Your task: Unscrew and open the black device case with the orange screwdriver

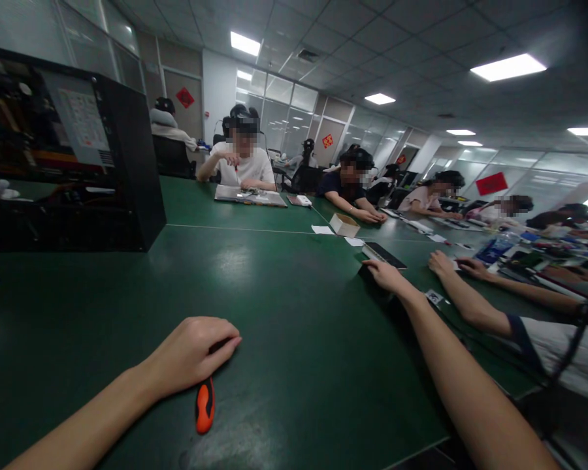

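Observation:
My left hand (203, 349) rests low over the green table with its fingers curled and the thumb pressed towards the fingertips. A screwdriver with an orange and black handle (204, 408) juts out from beneath it towards me. The rest of the screwdriver is hidden under the hand, and whether the fingers grip anything does not show. Farther off on the right, my right hand (387, 277) reaches forward with its index finger stretched out to the left. Just behind it lies a flat black object with a pale edge (385, 254); contact between them is unclear.
An open black computer case (122, 163) stands at the left. Ahead are a small open box (344, 225) and white paper slips (322, 230). Across the green table (274, 294), a person (245, 156) sits behind a flat panel (249, 196). A co-worker's hand (441, 262) lies right of mine.

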Motion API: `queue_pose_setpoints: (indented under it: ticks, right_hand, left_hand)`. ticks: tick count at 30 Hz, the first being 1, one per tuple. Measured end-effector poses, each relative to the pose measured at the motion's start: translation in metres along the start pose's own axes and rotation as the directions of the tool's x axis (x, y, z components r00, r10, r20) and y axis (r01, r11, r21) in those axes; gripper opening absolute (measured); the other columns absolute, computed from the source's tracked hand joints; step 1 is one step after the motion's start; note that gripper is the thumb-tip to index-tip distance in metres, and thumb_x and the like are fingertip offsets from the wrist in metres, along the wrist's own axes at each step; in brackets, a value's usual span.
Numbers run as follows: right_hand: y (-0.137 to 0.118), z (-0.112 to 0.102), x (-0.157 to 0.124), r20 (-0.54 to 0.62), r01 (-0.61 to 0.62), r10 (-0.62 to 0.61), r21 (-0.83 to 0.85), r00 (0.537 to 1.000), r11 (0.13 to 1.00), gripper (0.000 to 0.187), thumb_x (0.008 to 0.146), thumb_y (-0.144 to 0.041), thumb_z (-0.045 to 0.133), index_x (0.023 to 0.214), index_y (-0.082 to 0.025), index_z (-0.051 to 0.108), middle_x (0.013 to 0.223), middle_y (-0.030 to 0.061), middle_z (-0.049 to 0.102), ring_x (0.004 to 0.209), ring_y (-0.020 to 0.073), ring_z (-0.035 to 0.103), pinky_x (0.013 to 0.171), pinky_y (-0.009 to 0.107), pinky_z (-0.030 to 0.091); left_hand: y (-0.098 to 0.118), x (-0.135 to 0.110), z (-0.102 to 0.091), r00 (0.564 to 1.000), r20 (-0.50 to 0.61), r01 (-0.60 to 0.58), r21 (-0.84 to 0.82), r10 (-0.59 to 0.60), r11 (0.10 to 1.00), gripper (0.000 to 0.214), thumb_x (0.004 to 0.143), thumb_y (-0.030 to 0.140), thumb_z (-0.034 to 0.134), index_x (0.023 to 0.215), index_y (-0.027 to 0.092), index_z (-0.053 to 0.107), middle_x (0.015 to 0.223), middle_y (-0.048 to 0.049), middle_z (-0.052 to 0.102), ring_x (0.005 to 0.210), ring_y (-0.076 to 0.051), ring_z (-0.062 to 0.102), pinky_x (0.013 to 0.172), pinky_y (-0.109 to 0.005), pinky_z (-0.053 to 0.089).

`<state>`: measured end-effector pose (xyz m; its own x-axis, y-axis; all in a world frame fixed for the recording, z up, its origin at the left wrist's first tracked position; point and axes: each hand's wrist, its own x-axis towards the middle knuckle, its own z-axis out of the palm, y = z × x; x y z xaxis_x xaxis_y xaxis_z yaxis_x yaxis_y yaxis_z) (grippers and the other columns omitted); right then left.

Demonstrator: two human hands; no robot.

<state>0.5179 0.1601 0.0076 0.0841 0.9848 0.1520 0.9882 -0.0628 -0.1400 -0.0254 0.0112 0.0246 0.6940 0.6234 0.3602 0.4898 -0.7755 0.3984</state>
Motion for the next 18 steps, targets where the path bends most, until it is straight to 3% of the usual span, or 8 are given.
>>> queue_pose_setpoints:
  ticks: [6,12,15,18]
  right_hand:
    - [0.009,-0.022,0.016,0.026,0.172,-0.173,0.017,0.985,0.985,0.030,0.100,-0.037,0.060,0.125,-0.022,0.063,0.132,0.0096,0.062,0.109,0.0216,0.064,0.093,0.043,0.057]
    - [0.019,-0.049,0.033,-0.149,0.275,-0.270,0.015,0.951,0.961,0.029,0.103,-0.040,0.052,0.113,-0.018,0.069,0.112,0.0098,0.070,0.100,0.0227,0.068,0.093,0.041,0.055]
    - [0.023,-0.042,0.039,-0.170,0.282,-0.278,0.002,0.945,0.959,0.028,0.101,-0.040,0.058,0.117,-0.018,0.067,0.119,0.0079,0.067,0.102,0.0217,0.066,0.090,0.041,0.057]
    - [0.022,-0.022,0.041,-0.154,0.317,-0.314,-0.003,0.937,0.948,0.032,0.099,-0.039,0.061,0.124,-0.018,0.063,0.127,0.0083,0.064,0.106,0.0232,0.065,0.090,0.042,0.058]
  left_hand:
    - [-0.002,-0.001,0.002,1.000,-0.002,0.031,-0.008,-0.031,0.999,0.024,0.101,0.026,0.049,0.094,0.020,0.071,0.083,-0.0021,0.073,0.074,-0.017,0.069,0.070,-0.027,0.048]
    - [-0.003,-0.001,0.002,1.000,0.008,0.010,-0.008,-0.010,1.000,0.026,0.103,0.026,0.047,0.094,0.020,0.070,0.081,-0.0019,0.071,0.073,-0.017,0.067,0.070,-0.028,0.047]
    - [-0.003,-0.001,0.001,1.000,0.014,0.009,-0.007,-0.009,1.000,0.025,0.103,0.026,0.047,0.095,0.020,0.070,0.082,-0.0017,0.071,0.074,-0.017,0.067,0.071,-0.028,0.047]
    - [-0.002,0.000,0.001,1.000,0.020,0.011,-0.005,-0.011,1.000,0.025,0.103,0.026,0.047,0.096,0.020,0.070,0.082,-0.0017,0.071,0.075,-0.017,0.067,0.072,-0.029,0.048]
